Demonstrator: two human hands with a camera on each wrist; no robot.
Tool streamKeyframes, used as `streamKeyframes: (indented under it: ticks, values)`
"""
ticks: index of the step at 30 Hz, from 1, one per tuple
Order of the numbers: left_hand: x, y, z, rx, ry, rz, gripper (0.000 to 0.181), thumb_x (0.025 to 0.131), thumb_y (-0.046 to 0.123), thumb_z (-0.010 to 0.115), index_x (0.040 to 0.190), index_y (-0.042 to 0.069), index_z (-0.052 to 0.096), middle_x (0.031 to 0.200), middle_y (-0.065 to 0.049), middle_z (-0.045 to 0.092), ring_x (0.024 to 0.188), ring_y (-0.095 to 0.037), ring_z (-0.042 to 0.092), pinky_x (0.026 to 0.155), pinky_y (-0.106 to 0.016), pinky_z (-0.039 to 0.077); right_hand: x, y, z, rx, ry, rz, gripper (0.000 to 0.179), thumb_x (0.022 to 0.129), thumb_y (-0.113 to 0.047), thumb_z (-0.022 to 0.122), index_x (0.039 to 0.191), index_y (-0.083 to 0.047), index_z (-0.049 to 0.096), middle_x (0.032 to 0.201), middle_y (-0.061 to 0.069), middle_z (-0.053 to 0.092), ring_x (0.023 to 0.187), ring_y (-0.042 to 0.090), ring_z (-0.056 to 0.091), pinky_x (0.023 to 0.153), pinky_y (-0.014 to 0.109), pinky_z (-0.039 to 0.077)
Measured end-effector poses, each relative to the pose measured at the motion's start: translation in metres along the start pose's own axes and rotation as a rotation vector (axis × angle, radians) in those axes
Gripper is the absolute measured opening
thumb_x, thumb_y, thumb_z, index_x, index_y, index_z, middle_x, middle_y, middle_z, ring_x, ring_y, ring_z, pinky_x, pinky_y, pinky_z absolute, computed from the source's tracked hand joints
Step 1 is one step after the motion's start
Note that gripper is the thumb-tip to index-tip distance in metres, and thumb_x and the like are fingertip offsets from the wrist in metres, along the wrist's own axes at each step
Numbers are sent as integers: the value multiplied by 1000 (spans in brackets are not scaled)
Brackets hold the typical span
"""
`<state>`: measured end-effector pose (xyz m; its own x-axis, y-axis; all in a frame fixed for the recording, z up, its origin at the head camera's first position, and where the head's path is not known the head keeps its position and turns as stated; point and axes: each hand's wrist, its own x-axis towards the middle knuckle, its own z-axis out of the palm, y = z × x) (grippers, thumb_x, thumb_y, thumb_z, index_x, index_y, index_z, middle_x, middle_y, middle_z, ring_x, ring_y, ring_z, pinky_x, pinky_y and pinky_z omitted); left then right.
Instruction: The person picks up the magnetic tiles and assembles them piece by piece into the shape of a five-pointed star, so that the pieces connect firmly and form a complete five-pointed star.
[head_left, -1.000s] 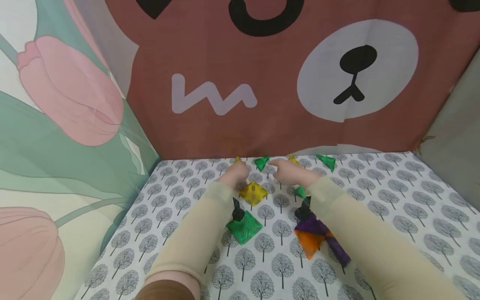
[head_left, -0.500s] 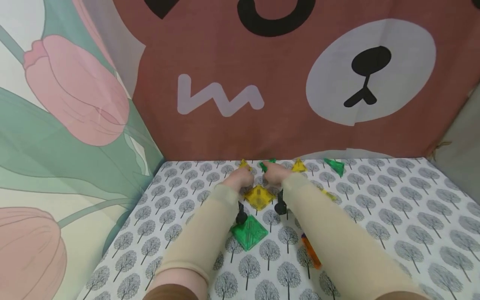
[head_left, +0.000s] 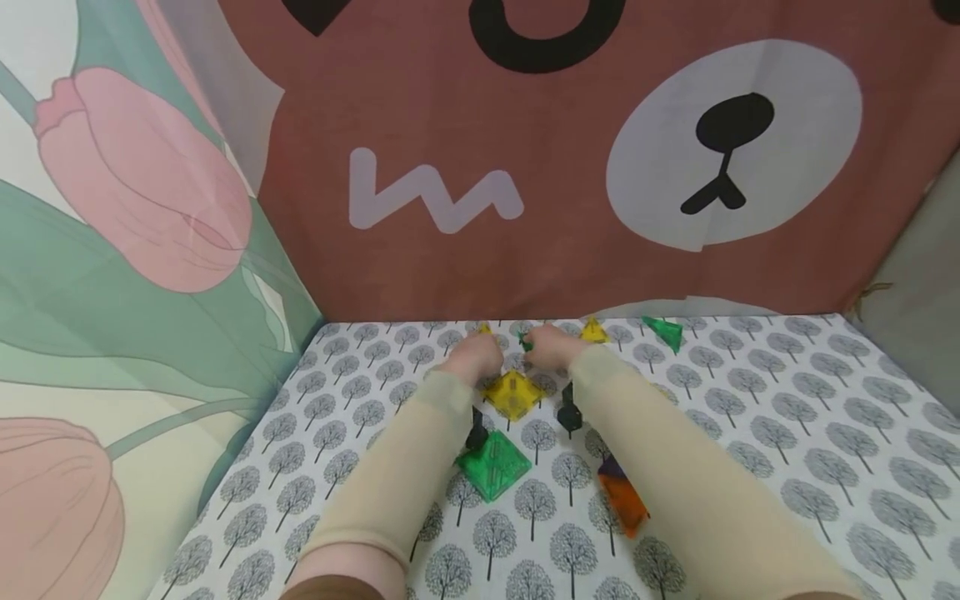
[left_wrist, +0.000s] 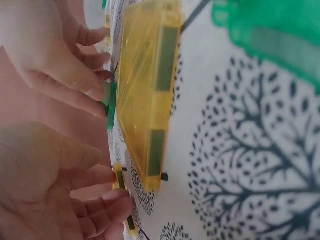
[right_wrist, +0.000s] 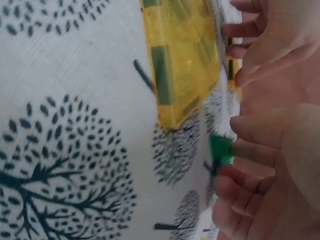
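Note:
At the far side of the cloth, my left hand (head_left: 477,354) has its curled fingers at a small yellow triangular magnetic tile (left_wrist: 120,176); they appear to pinch it at its edge. My right hand (head_left: 550,346) holds a small green magnetic tile (right_wrist: 220,148) with thumb and fingers, just right of the left hand. Between the forearms lies a yellow magnetic-tile piece (head_left: 513,395), which stands large in both wrist views. Nearer the body is a green magnetic-tile piece (head_left: 493,465). Fingers cover much of the two small tiles.
A second yellow tile (head_left: 594,331) and a green triangular tile (head_left: 664,333) lie at the back right. Orange and purple tiles (head_left: 624,503) lie partly under the right forearm. A brown printed curtain (head_left: 435,275) closes off the back of the tree-print cloth (head_left: 322,467).
My right hand has moved left and taken hold of the small green tile, which has come slightly nearer. The left hand has stayed by its yellow tile. The head view has shifted a little.

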<state>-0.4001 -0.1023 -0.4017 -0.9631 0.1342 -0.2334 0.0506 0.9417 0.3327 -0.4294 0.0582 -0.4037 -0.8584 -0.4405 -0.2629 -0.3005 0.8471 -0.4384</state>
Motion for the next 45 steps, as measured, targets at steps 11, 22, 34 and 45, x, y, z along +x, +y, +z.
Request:
streamKeyframes:
  ticks: [11,22,34,45]
  values:
    - [-7,8,4,81,66,-14,31,99,12,47,116,2,69,142,-21,46,103,-28,48,72,-35,45,-5,-14,1,94,-29,39,35,97,-2,47,130,7,54,105,14,58,83,25,53,69,35,44]
    - [-13,-6,-2,127,67,6,33,99,8,46,71,9,64,132,-18,56,84,-24,56,65,-33,46,-9,5,-4,36,-36,117,30,101,-10,47,71,-9,50,61,2,39,47,14,35,48,31,36]
    - [-6,-28,1,47,54,21,30,103,8,39,112,5,67,113,-13,62,94,-26,57,83,-39,48,-17,26,-8,-17,9,-1,28,99,-10,47,71,-9,45,66,5,40,54,16,36,53,31,36]
    - [-6,-16,6,227,156,66,51,101,9,39,150,18,44,150,-20,41,134,-36,39,103,-44,42,-15,13,5,109,48,41,59,99,-3,45,156,-13,31,153,17,38,54,16,43,49,31,44]
